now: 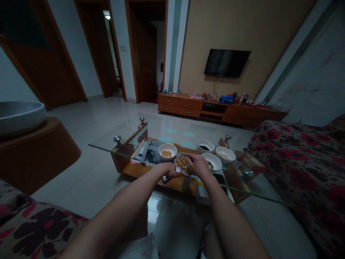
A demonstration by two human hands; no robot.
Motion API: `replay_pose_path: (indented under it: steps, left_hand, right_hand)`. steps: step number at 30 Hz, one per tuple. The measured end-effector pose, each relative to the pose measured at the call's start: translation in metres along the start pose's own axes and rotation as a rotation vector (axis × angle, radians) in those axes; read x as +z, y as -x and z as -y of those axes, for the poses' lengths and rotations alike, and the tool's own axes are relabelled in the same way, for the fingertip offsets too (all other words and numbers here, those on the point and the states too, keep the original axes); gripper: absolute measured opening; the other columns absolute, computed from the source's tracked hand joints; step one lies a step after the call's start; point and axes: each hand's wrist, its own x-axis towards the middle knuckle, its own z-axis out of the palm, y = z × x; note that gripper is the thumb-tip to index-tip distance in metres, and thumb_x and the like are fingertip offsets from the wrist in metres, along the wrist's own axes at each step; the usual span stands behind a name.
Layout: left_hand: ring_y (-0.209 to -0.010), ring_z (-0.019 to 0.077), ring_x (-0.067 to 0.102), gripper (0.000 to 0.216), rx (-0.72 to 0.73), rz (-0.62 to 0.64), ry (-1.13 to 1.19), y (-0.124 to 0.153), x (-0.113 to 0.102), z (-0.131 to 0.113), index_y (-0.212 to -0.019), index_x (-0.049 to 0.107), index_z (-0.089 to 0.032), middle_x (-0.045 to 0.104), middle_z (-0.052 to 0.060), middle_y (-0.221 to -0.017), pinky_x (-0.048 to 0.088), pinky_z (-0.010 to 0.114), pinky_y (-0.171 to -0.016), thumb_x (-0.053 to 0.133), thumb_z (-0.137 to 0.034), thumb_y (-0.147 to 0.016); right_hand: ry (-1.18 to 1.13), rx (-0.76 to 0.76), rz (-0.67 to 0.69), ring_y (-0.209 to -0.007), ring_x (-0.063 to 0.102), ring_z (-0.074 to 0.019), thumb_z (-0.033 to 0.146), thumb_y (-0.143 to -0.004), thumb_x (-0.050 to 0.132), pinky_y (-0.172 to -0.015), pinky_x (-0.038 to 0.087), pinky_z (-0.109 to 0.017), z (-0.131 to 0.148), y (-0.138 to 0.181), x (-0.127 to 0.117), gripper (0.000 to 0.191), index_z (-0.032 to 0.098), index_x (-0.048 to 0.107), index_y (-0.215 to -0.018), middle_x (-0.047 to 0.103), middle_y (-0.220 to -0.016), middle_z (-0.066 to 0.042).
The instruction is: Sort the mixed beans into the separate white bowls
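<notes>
A small purple-rimmed bowl of mixed beans (184, 166) sits near the front edge of the glass coffee table (107, 150). My left hand (168, 170) is curled against the bowl's left side and grips it. My right hand (198, 163) rests over the bowl's right rim with fingers bent into the beans; what they pinch is too small to see. Behind it stand several white bowls: one with yellow beans (167, 151), one with dark beans (205, 146), one with pale beans (225, 155) and one partly hidden by my right hand (215, 162).
Papers and a rolled sheet (142, 150) lie on the table's lower wooden shelf. A floral sofa (302, 162) stands to the right, floral cushions at the lower left. A round wooden stand with a metal basin (18, 115) is at the left. A TV cabinet (215, 108) lines the far wall.
</notes>
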Motion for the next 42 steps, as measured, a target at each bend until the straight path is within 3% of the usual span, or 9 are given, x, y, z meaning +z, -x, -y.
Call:
replay_pose_path:
  steps: [3,7,11,19,26,31,36,42]
  left_hand:
    - [-0.070,0.0186,0.063,0.043,0.009,-0.010,0.000,-0.001,0.001,0.003,-0.101,0.065,-0.017,0.070,0.007,-0.089,0.049,0.027,-0.069,0.042,-0.049,-0.082]
    - [-0.059,0.0185,0.062,0.044,-0.008,0.021,-0.005,0.003,-0.002,0.000,-0.088,0.067,-0.014,0.069,0.009,-0.077,0.049,0.028,-0.061,0.039,-0.048,-0.084]
    - [-0.059,0.0195,0.062,0.047,-0.002,0.042,-0.013,0.001,-0.001,0.001,-0.082,0.067,-0.013,0.069,0.010,-0.073,0.049,0.028,-0.059,0.037,-0.050,-0.084]
    - [-0.061,0.0185,0.063,0.043,-0.013,0.009,0.040,0.003,0.000,0.005,-0.095,0.065,-0.016,0.070,0.008,-0.081,0.049,0.027,-0.058,0.042,-0.050,-0.082]
    - [-0.063,0.0201,0.064,0.052,-0.036,0.031,0.040,0.002,-0.001,0.003,-0.097,0.067,-0.016,0.070,0.009,-0.082,0.050,0.029,-0.061,0.039,-0.057,-0.080]
    - [-0.079,0.0229,0.064,0.055,-0.030,-0.038,0.029,0.004,-0.003,-0.001,-0.106,0.066,-0.018,0.069,0.010,-0.096,0.050,0.032,-0.073,0.044,-0.060,-0.077]
    - [-0.084,0.0235,0.063,0.053,-0.024,-0.031,0.032,0.008,-0.006,-0.004,-0.110,0.064,-0.019,0.067,0.010,-0.104,0.049,0.031,-0.074,0.046,-0.056,-0.077]
    - [-0.075,0.0210,0.063,0.049,-0.006,0.023,0.013,0.011,-0.010,-0.011,-0.108,0.063,-0.018,0.069,0.008,-0.088,0.049,0.030,-0.072,0.043,-0.053,-0.081]
  right_hand:
    - [-0.031,-0.040,-0.045,-0.097,0.061,-0.0189,0.040,-0.092,0.037,-0.077,0.042,-0.026,0.017,-0.006,0.007,0.037,0.031,0.061,-0.118,0.068,-0.109,-0.003]
    - [-0.050,-0.037,-0.097,-0.100,0.060,-0.0184,0.040,-0.094,0.032,-0.081,0.040,-0.026,0.035,-0.011,0.015,0.039,0.030,0.057,-0.122,0.067,-0.112,-0.004]
    - [-0.008,-0.045,-0.031,-0.098,0.060,-0.0193,0.041,-0.094,0.033,-0.080,0.040,-0.027,0.041,-0.012,0.019,0.039,0.029,0.059,-0.120,0.067,-0.110,-0.006]
    - [-0.014,-0.014,-0.049,-0.094,0.061,-0.0187,0.041,-0.092,0.035,-0.075,0.041,-0.027,0.014,-0.009,0.008,0.038,0.031,0.060,-0.118,0.068,-0.108,-0.003]
    - [0.066,0.087,0.058,-0.090,0.062,-0.0190,0.037,-0.087,0.043,-0.065,0.040,-0.024,-0.018,0.004,-0.006,0.033,0.027,0.067,-0.107,0.069,-0.100,-0.006]
    - [0.117,0.168,0.130,-0.088,0.063,-0.0209,0.034,-0.082,0.048,-0.059,0.037,-0.025,-0.036,0.011,-0.011,0.028,0.025,0.071,-0.094,0.070,-0.092,-0.007]
    - [0.103,0.219,0.171,-0.082,0.063,-0.0201,0.034,-0.077,0.053,-0.058,0.037,-0.025,-0.041,0.012,-0.016,0.025,0.024,0.073,-0.089,0.071,-0.087,-0.007]
    - [0.043,0.097,0.261,-0.072,0.061,-0.0171,0.036,-0.071,0.061,-0.057,0.036,-0.024,-0.032,0.014,-0.017,0.021,0.024,0.075,-0.081,0.070,-0.078,-0.005]
